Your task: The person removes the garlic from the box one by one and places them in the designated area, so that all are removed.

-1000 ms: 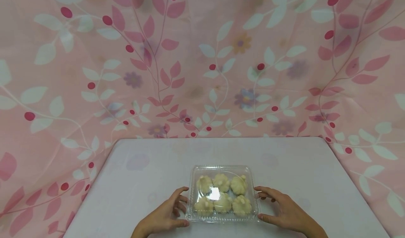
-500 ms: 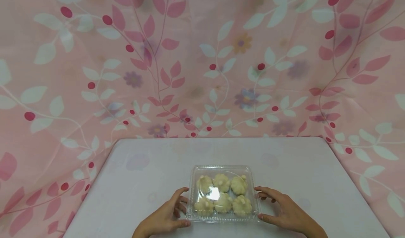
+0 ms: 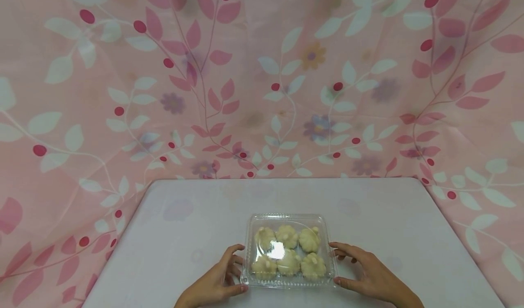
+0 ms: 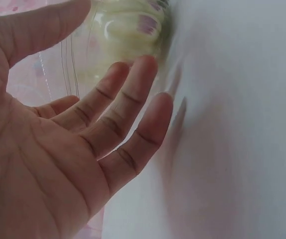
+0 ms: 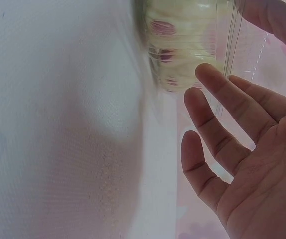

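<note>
A clear plastic clamshell box with its lid down lies at the front middle of the table. Several pale, lobed pieces with short stubs, looking like garlic bulbs, sit inside in two rows. My left hand is at the box's left side, its thumb by the front corner and its forefinger by the rim. On the opposite side my right hand mirrors it, with thumb and forefinger right at the edge. Both wrist views show the fingers loosely spread and gently bent, the palms facing the box.
The box stands on a white-covered table with rounded far corners. A pink cloth printed with leaves, berries and flowers hangs behind it and along both sides. Light glares off the lid.
My left hand has shifted very slightly right, its thumb a touch nearer the box's front corner. Box and right hand stay in place.
</note>
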`<state>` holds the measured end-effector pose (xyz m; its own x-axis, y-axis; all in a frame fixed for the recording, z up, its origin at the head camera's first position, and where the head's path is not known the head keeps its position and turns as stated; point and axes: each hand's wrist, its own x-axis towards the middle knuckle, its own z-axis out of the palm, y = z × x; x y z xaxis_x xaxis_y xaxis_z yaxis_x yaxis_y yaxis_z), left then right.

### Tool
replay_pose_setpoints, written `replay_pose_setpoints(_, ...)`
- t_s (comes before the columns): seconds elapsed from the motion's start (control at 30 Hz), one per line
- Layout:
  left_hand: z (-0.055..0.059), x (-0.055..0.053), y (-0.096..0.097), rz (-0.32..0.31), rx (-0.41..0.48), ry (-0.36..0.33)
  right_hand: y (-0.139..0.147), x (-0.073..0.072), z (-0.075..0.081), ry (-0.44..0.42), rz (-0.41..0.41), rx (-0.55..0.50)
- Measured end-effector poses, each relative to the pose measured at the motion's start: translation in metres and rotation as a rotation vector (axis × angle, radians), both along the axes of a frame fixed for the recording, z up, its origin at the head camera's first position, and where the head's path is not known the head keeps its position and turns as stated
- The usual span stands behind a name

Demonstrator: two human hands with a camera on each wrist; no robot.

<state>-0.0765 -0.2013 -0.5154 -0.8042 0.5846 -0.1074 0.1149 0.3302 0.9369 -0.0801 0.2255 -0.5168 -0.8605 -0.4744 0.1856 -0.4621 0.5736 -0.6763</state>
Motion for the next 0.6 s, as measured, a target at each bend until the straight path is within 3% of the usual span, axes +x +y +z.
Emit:
replay_pose_setpoints(0.33,-0.0045,-0.0006,-0.0021,-0.006,0.118,-0.039,0.0008,-0.0003,-0.0015,-0.009,0.002,-0.002)
replay_pose_setpoints(0.6,-0.0048,-0.0008,-0.0005,-0.02,0.23,-0.138,0.001,-0.0001,-0.0021,0.006,0.007,-0.016)
